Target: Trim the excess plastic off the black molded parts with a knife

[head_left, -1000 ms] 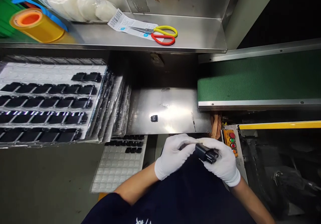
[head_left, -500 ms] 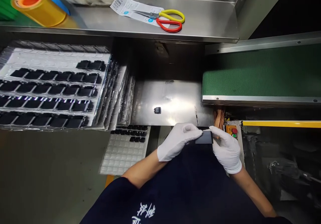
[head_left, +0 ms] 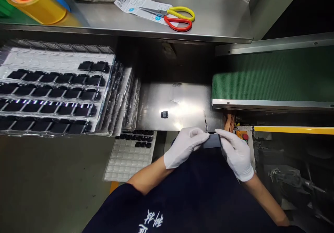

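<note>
At the front edge of the steel desk [head_left: 173,99] — a dark grey block [head_left: 212,141] held in two white-gloved hands

Close against the person's dark shirt, just below the desk's edge, the block sits between both hands. The grip is narrow on each side: the left hand [head_left: 184,147] closes on the block's left end, while the fingers of the right hand [head_left: 236,154] lie across its top and right side. Much of the block is hidden behind the gloves.

A small black part [head_left: 164,114] lies alone on the desk, well ahead of the hands, and a thin metal strip [head_left: 206,121] lies near the desk's right edge. To the left stand stacked clear trays [head_left: 56,60] with rows of black parts, and a white dimpled tray [head_left: 125,167] with more sits below them, near the left hand. To the right are a green conveyor belt [head_left: 271,76] and a control box [head_left: 243,135] — its red button is showing. Up on the steel shelf [head_left: 216,25] lie red-and-yellow-handled scissors [head_left: 180,17] on a printed sheet [head_left: 130,5], beside an amber tape roll [head_left: 36,5].
</note>
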`<state>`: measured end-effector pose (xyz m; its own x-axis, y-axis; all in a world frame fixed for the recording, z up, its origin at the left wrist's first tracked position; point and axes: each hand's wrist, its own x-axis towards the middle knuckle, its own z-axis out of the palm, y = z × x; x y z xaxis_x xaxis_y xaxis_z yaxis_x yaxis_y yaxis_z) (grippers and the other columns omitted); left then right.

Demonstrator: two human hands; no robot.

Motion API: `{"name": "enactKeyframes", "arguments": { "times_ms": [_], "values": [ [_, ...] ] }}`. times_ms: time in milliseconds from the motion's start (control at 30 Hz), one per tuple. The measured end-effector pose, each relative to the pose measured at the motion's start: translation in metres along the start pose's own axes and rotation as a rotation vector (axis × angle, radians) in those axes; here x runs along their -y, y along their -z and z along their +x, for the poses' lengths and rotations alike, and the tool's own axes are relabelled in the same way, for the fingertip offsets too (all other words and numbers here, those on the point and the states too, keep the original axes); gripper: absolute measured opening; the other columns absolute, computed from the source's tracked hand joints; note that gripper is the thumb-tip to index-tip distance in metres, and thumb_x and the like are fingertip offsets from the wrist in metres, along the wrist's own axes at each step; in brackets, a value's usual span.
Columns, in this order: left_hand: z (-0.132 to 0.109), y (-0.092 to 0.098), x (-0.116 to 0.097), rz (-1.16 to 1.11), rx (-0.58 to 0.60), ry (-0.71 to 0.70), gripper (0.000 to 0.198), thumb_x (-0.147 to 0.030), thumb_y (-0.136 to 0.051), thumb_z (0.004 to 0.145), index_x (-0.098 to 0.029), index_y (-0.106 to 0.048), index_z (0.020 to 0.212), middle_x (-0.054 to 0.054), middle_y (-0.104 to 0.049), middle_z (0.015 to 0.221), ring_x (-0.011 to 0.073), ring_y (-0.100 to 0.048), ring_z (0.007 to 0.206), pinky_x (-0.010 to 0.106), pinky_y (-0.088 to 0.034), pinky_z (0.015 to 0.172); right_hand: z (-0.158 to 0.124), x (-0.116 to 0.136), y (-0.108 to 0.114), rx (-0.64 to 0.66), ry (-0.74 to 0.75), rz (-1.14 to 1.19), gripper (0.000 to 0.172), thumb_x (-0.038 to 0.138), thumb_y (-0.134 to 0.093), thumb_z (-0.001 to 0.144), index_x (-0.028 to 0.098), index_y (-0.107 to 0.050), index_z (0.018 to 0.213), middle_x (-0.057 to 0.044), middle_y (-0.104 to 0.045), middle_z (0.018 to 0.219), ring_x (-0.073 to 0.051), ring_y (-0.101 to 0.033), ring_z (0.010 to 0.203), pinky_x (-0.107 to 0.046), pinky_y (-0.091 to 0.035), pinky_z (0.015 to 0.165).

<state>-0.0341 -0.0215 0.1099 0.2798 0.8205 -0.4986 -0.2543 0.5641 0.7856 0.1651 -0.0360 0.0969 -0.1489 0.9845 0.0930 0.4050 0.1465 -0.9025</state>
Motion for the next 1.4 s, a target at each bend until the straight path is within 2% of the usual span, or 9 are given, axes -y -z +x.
{"name": "enactKeyframes", "arguments": {
  "times_ms": [300, 533, 733, 900, 1000, 1067, 1200, 1300, 1400],
  "values": [
    [0.003, -0.002, -0.007, 0.109, -0.063, 0.039, 0.045, -0.045, -0.076, 0.081, -0.019, -0.047, 0.058, -0.007, -0.04, 0.052, 0.0083, -0.032, 0.051, 0.025, -0.023, 0.053, 0.006, 0.001, 0.007, 0.09, -0.081, 0.017, 0.031, 0.031, -0.05, 0.104, 0.024, -0.077, 0.119, -0.006, -0.078, 0.119, -0.021, -0.074, 0.109, -0.032, -0.059, 0.095],
    [0.01, 0.001, 0.006, 0.359, 0.002, -0.063, 0.04, -0.049, -0.07, 0.085, -0.017, -0.057, 0.065, -0.002, -0.052, 0.064, 0.0122, -0.042, 0.062, 0.026, -0.032, 0.057, 0.016, 0.009, 0.002, 0.277, -0.269, -0.031, 0.021, 0.042, -0.075, 0.086, 0.022, -0.075, 0.092, 0.0, -0.074, 0.079, -0.016, -0.065, 0.065, -0.027, -0.053, 0.062],
    [0.013, 0.0, 0.006, 0.385, 0.032, -0.059, 0.048, -0.054, -0.065, 0.089, -0.02, -0.046, 0.061, -0.004, -0.042, 0.06, 0.012, -0.036, 0.06, 0.026, -0.029, 0.056, 0.014, -0.001, 0.002, 0.224, -0.261, 0.05, 0.038, 0.045, -0.055, 0.101, 0.022, -0.072, 0.076, -0.002, -0.069, 0.073, -0.017, -0.064, 0.069, -0.028, -0.053, 0.065],
    [0.011, 0.001, 0.002, 0.357, 0.023, -0.026, 0.05, -0.059, -0.065, 0.087, -0.021, -0.044, 0.062, -0.005, -0.038, 0.059, 0.0116, -0.033, 0.058, 0.027, -0.026, 0.055, 0.011, -0.005, 0.012, 0.235, -0.33, 0.294, 0.045, 0.048, -0.044, 0.107, 0.021, -0.077, 0.092, -0.004, -0.074, 0.082, -0.018, -0.071, 0.073, -0.027, -0.06, 0.066],
    [0.01, 0.004, 0.001, 0.331, 0.02, -0.002, 0.05, -0.059, -0.066, 0.086, -0.02, -0.045, 0.062, -0.006, -0.038, 0.058, 0.0107, -0.032, 0.057, 0.026, -0.025, 0.054, 0.008, -0.005, 0.016, 0.167, -0.239, 0.217, 0.033, 0.038, -0.05, 0.106, 0.021, -0.078, 0.108, -0.005, -0.077, 0.085, -0.019, -0.075, 0.078, -0.027, -0.063, 0.069],
    [0.01, 0.006, 0.001, 0.285, 0.032, 0.021, 0.049, -0.059, -0.068, 0.085, -0.02, -0.047, 0.063, -0.007, -0.039, 0.058, 0.01, -0.032, 0.055, 0.026, -0.025, 0.054, 0.006, -0.008, 0.015, 0.142, -0.055, 0.091, 0.028, 0.024, -0.054, 0.102, 0.023, -0.075, 0.12, -0.005, -0.08, 0.098, -0.019, -0.077, 0.089, -0.029, -0.064, 0.079],
    [0.012, 0.007, 0.008, 0.194, 0.088, 0.087, 0.05, -0.058, -0.07, 0.086, -0.02, -0.048, 0.063, -0.006, -0.043, 0.051, 0.0091, -0.035, 0.05, 0.025, -0.024, 0.051, 0.005, -0.019, 0.011, 0.236, 0.385, -0.076, 0.053, 0.003, -0.051, 0.092, 0.03, -0.068, 0.134, -0.005, -0.074, 0.128, -0.02, -0.073, 0.113, -0.036, -0.061, 0.097],
    [0.024, 0.014, 0.025, 0.104, 0.139, 0.21, 0.049, -0.056, -0.066, 0.093, -0.016, -0.059, 0.066, -0.002, -0.052, 0.048, 0.0088, -0.038, 0.045, 0.026, -0.023, 0.049, 0.003, -0.032, 0.01, 0.235, 0.413, -0.126, 0.049, 0.009, -0.061, 0.091, 0.029, -0.067, 0.135, -0.007, -0.073, 0.131, -0.022, -0.072, 0.116, -0.037, -0.062, 0.098],
    [0.051, 0.043, 0.045, 0.022, -0.026, 0.38, 0.043, -0.049, -0.065, 0.096, -0.008, -0.072, 0.083, 0.004, -0.064, 0.056, 0.0103, -0.046, 0.045, 0.025, -0.029, 0.048, -0.003, -0.045, 0.012, 0.227, 0.306, -0.142, 0.045, 0.016, -0.073, 0.089, 0.026, -0.068, 0.133, -0.007, -0.075, 0.127, -0.022, -0.073, 0.114, -0.036, -0.061, 0.101]
  ]
}}
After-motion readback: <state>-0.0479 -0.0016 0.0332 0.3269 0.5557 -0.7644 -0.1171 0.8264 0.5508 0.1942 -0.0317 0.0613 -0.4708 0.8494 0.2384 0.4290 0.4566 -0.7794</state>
